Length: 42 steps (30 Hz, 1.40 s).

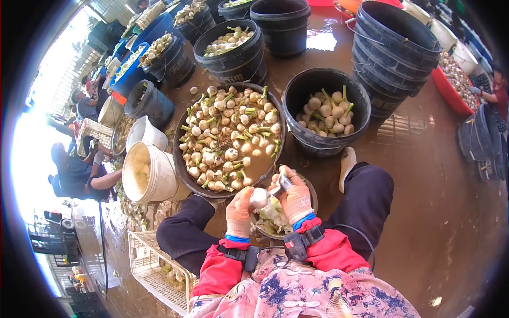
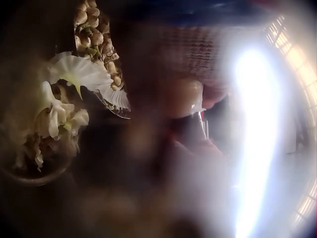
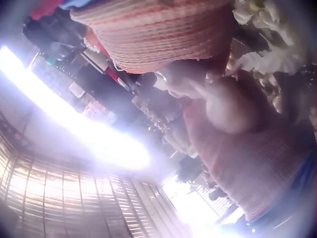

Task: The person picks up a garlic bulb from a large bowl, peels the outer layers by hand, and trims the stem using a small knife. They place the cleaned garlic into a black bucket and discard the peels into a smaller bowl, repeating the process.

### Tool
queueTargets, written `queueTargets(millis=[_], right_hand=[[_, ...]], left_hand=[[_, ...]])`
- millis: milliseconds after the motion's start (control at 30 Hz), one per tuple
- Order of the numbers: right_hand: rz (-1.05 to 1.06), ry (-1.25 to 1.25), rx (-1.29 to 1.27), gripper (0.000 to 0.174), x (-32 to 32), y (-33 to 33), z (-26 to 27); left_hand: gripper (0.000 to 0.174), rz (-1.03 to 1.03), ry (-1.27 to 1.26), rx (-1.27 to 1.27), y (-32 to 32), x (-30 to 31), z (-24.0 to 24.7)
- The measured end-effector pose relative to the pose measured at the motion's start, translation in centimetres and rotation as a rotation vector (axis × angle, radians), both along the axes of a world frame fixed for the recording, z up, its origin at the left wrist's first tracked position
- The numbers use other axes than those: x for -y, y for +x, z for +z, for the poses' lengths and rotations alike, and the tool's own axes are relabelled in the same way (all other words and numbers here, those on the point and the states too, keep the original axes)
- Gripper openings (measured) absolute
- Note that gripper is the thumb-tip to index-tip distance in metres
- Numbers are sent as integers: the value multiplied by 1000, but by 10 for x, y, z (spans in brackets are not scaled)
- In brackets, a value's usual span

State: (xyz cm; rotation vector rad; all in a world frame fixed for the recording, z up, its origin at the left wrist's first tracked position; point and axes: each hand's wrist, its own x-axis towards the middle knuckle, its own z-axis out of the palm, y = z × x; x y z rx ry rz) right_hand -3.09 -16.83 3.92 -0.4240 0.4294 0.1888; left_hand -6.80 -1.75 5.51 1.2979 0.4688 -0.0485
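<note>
Where the person sits, the floor [image 1: 424,175] is bare, brown and wet, with daylight glaring off it at twelve o'clock. Counted from the hands, a wide basin [image 1: 183,159] of untrimmed bulbs in murky water stands at eleven o'clock. A black bucket [image 1: 297,127] of white trimmed bulbs is at one o'clock, and a white bucket [image 1: 161,175] at nine o'clock, just beside the basin. A stack of buckets [image 1: 392,58] rises at two o'clock, a red basin [image 1: 448,87] lies beyond it, and a white crate [image 1: 154,265] sits at seven o'clock. Other people [image 1: 79,175] crouch at the far left.

The left hand [image 1: 238,209], gloved in knit, is curled round a white bulb [image 1: 259,197] held over a bowl [image 1: 315,201] of peelings [image 1: 271,218] between the knees. The right hand [image 1: 297,199], gloved alike, grips a small blade [image 1: 284,183] just beside the bulb, at its one o'clock.

The lens rim blacks out the corners of the head view, and sun bleaches its left edge, so the space there is hard to read. Both wrist views are blurred and flooded with glare. The left one gives only peelings and a pale smear of bulb, the right one glove knit and the rounded bulb. The blade's shape cannot be made out, nor the kind of bulb.
</note>
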Motion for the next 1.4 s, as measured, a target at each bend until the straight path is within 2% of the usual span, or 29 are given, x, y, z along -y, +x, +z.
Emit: queueTargets(millis=[100,133,200,233,267,333,400,433,467,500,533,600,633,700,733,800,867,933,1000,1033,1067,1133,1200,1267,1300,1400], right_hand=[[-76,105,-159,14,15,7,4],[-74,107,-161,14,15,7,1],[48,-214,-92,18,14,8,-14],[150,-480,27,25,6,4,-26],[363,-1010,209,31,6,-1,-41],[500,-1068,43,28,0,-4,-72],[57,-945,-84,23,9,5,-47],[-107,-506,-103,17,18,10,-42],[-239,-397,73,13,34,13,-28],[-292,-144,-65,13,52,18,-11],[-361,-67,-145,14,68,22,5],[-456,-229,16,15,84,15,5],[-458,-240,7,15,87,13,-3],[-521,-370,-175,17,92,10,-20],[-526,-378,-184,17,96,7,-28],[-553,-140,-326,16,98,9,-31],[-594,-145,-367,15,97,14,-33],[-523,-260,-333,15,96,20,-36],[-501,-235,-319,30,93,23,-46],[-493,-228,-326,32,91,24,-44],[-484,-219,-334,33,89,26,-43],[-460,-198,-316,35,89,30,-42],[-456,-144,-273,34,91,36,-41],[-477,-174,-364,32,91,45,-31],[-482,-192,-389,30,90,47,-31],[-448,-200,-489,31,89,55,-32]], left_hand=[[45,63,-414,-126,-8,-11,4],[45,66,-413,-128,-9,-15,4],[44,69,-499,-90,-11,-23,5],[43,68,-522,-128,-8,-27,4],[43,69,-523,-127,-7,-29,3],[44,86,-556,-136,-4,-30,-1],[44,78,-520,-146,-1,-34,-8],[45,71,-479,-153,-1,-36,-12],[43,72,-446,-169,-1,-38,-16],[42,76,-397,-196,1,-38,-17],[40,77,-350,-216,3,-37,-19],[38,88,-343,-249,8,-37,-32],[38,52,-256,-290,12,-36,-39],[40,-50,-63,-346,22,-23,-49],[40,-153,10,-351,28,-15,-54],[40,-318,129,-355,43,7,-66],[36,-417,208,-315,63,34,-84],[35,-512,279,-248,85,57,-115],[35,-559,313,-300,111,79,-142],[36,-601,356,-348,124,90,-155],[36,-603,351,-357,136,103,-166],[32,-316,89,-562,159,123,-189],[30,-336,129,-661,179,130,-243],[40,-1006,1060,-303,190,137,-291],[45,-1317,1514,-48,195,140,-300],[42,-1318,1398,55,192,135,-308]])
